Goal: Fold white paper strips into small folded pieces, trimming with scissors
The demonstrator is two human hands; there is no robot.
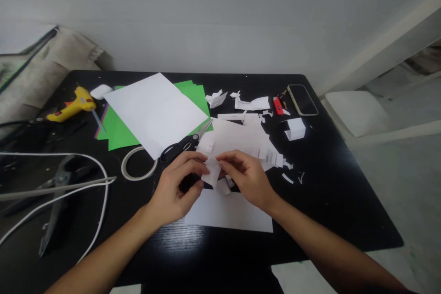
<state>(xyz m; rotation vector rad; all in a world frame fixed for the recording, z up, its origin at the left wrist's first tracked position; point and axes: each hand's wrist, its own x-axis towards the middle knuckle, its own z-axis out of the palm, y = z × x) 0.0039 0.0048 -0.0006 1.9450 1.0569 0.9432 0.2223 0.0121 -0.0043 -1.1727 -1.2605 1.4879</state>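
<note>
Between the two hands, a small white paper piece (211, 175) is held up above the counter (330, 202), its lower end hanging just over the near edge of a stack of paper. The right hand (250, 177) pinches its upper right edge between thumb and forefinger, wrist bent inward. The left hand (179, 188) arches in from the other side, fingertips against the piece's left edge and thumb standing apart from them; whether it grips, I can't tell from here. Nearest on the black counter, a white sheet (230, 213) lies partly under the hands. Past the left hand are a tape roll (123, 170) and open-bladed scissors (182, 146), pointing away. Beyond the right hand sits a folded paper box (296, 129), with a phone (303, 100) farther off. Green sheets (120, 131) lie under a white square (156, 115), a yellow glue gun (81, 101) beside them, and a pale wall (220, 18) rises behind.
</note>
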